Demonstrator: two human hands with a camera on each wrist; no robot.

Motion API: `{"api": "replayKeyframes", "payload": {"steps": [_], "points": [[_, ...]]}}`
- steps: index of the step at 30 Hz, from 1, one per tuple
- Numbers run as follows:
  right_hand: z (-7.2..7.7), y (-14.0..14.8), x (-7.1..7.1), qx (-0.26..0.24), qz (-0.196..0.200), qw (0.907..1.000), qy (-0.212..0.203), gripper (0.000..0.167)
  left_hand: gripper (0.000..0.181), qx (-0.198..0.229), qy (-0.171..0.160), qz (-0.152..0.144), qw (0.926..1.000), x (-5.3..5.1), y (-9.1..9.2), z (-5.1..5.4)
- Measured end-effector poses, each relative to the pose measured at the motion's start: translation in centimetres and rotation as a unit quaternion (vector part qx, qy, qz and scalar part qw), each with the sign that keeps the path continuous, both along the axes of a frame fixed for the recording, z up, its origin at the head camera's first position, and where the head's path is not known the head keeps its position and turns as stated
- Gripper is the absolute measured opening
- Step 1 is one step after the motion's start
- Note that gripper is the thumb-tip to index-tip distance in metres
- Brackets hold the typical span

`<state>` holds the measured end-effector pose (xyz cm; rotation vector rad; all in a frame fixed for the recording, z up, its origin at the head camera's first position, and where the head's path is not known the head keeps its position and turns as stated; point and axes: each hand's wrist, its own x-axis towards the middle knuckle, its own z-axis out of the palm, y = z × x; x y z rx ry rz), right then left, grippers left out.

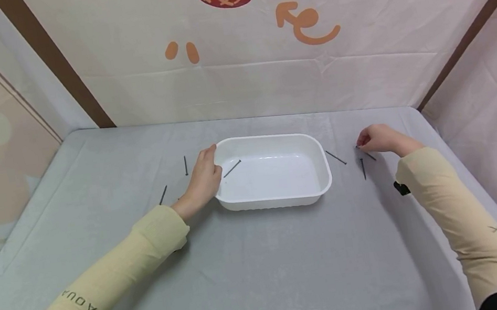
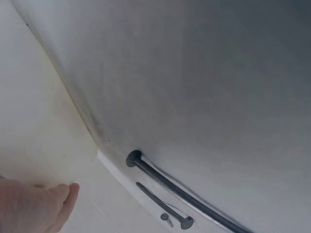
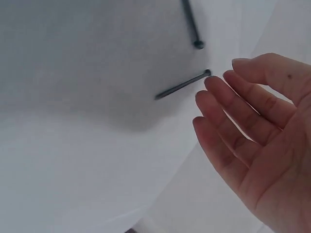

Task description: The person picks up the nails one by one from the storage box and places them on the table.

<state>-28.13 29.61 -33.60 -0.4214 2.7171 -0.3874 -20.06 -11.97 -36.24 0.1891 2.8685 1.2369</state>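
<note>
A white rectangular tray stands on the grey-covered table, with one dark nail lying inside it near the left end. My left hand grips the tray's left rim. Close to that hand, nails lie on the cloth. Over on the right, my right hand hovers by a nail, and the right wrist view shows its fingers loosely extended, the thumb apart from them. Its fingertips are close to the head of that nail; whether they touch it I cannot tell. Another nail lies just beside.
One nail lies against the tray's right side. To the tray's left are a nail and a slanted nail. A printed cloth wall rises behind the table. A small black object shows at the right sleeve.
</note>
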Motion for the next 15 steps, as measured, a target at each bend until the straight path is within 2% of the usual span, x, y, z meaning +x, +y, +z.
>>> {"api": "replayKeyframes", "payload": {"steps": [8, 15], "points": [[1.3, -1.8, 0.3, 0.016, 0.027, 0.9995, 0.003, 0.023, 0.053, -0.005, 0.002, 0.000, 1.0000, 0.0, 0.0, -0.1], [2.1, -3.2, 0.6, 0.032, 0.032, 0.9990, -0.006, 0.024, 0.052, -0.002, 0.003, -0.004, 1.0000, 0.0, 0.0, 0.0]]}}
